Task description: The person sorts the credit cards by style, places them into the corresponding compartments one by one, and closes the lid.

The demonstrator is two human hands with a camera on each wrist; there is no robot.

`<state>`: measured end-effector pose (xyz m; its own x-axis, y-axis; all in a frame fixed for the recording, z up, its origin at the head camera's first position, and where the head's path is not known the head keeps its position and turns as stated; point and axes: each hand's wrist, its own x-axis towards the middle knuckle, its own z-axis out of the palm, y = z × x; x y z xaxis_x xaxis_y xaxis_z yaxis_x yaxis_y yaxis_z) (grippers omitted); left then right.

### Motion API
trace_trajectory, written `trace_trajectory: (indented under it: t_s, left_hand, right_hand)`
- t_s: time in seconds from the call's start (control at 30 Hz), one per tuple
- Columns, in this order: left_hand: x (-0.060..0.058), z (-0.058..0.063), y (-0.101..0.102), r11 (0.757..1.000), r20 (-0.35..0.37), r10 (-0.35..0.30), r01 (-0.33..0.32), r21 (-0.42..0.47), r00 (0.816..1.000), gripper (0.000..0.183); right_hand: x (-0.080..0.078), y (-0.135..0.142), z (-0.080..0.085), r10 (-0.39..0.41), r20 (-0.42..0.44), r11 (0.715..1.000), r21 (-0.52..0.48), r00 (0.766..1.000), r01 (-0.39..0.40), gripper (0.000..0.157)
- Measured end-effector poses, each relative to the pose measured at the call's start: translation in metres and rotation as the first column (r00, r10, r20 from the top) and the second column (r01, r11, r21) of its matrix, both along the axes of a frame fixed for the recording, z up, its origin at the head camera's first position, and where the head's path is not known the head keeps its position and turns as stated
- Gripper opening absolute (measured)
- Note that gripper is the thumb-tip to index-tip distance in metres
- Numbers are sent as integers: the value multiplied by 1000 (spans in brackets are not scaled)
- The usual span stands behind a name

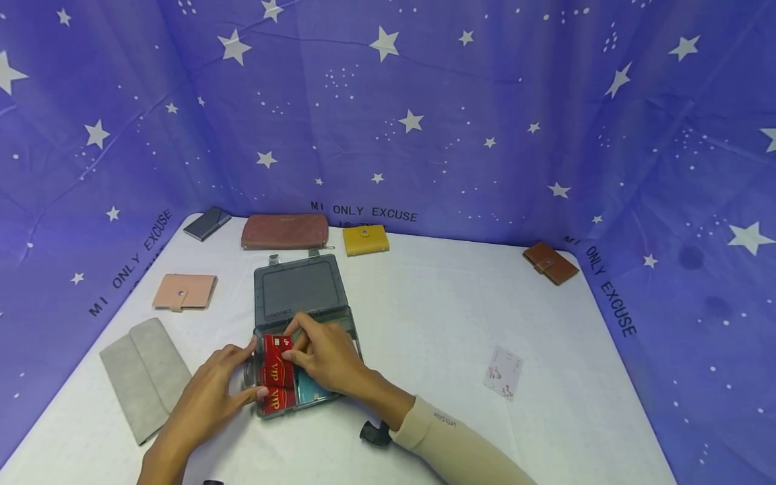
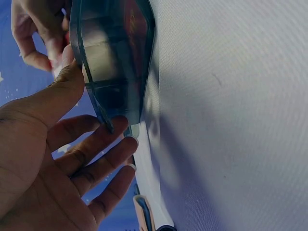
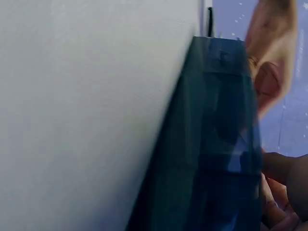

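A dark translucent box (image 1: pixel 300 258) lies on the white table with its lid folded back. Inside its left part are red VIP cards (image 1: pixel 274 374), one overlapping another; a teal card (image 1: pixel 312 389) lies to their right. My right hand (image 1: pixel 330 353) reaches over the box and pinches the upper red card's right edge between thumb and fingers. My left hand (image 1: pixel 212 387) is at the box's left side, thumb near the rim and fingers spread along the wall. The left wrist view shows this left hand (image 2: pixel 72 159) against the box wall (image 2: pixel 110 57).
A grey wallet (image 1: pixel 145 377) and a pink card holder (image 1: pixel 184 291) lie left. Along the back are a dark holder (image 1: pixel 207 223), maroon wallet (image 1: pixel 285 231) and yellow holder (image 1: pixel 366 240). At right lie a brown holder (image 1: pixel 550 263) and a floral card (image 1: pixel 503 374).
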<state>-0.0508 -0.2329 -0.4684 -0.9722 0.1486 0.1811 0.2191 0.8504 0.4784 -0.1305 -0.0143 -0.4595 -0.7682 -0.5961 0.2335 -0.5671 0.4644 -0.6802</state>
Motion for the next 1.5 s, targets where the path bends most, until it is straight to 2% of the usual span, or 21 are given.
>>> trace_trajectory:
  t_s: [0.1,0.2,0.27,0.33,0.43,0.5,0.57,0.7,0.8,0.93,1.07,1.17,1.27,1.37,1.43,1.5]
  left_hand:
    - [0,-1,-1,1000,-10,-3,3,0,1000,85]
    - [1,-1,-1,1000,-18,-2,2,-6,1000,85]
    - [1,-1,-2,1000,-19,0,0,-8,1000,84]
    - [2,-1,-2,1000,-16,3,-3,-8,1000,84]
    - [2,0,-2,1000,-5,6,-6,2,1000,84]
    - [2,0,-1,1000,2,10,-10,4,1000,84]
    - [3,0,-1,1000,5,13,-13,5,1000,85]
    - [4,-1,0,1000,6,17,-17,0,1000,86]
    - [4,0,0,1000,11,20,-20,-2,1000,87]
    - [4,0,1,1000,20,18,-18,-4,1000,86]
    - [4,0,2,1000,9,9,-9,-9,1000,86]
    - [3,0,2,1000,0,3,-3,-12,1000,86]
    - [3,0,2,1000,2,2,-2,-13,1000,87]
    - [2,0,2,1000,7,7,-7,-14,1000,87]
    - [2,0,1,1000,11,7,-7,-14,1000,87]
    - [1,0,1,1000,16,6,-6,-15,1000,87]
  right_hand:
    - [4,-5,-2,-4,-118,989,149,993,22,23]
    - [8,-6,-1,47,-217,946,324,975,26,23]
    - [9,-4,0,93,-241,912,409,966,14,27]
    - [10,0,2,122,-204,901,433,971,-22,32]
    - [10,11,5,127,-101,927,367,987,-82,35]
    - [10,25,7,110,-28,958,268,994,-98,36]
    - [10,43,7,79,28,983,162,997,-82,36]
    - [6,91,6,-26,73,1000,-3,997,27,38]
    - [6,137,5,-146,73,989,-30,987,148,42]
    - [13,203,0,-333,55,942,55,941,330,52]
    - [24,262,-5,-505,27,846,212,863,488,59]
    - [32,293,-5,-584,13,769,330,812,548,63]
    - [37,313,-5,-623,14,715,415,782,562,71]
    - [39,320,-6,-646,25,686,456,763,567,77]
    - [37,320,-7,-649,32,688,451,760,569,78]
    - [35,315,-9,-643,43,705,424,765,569,71]
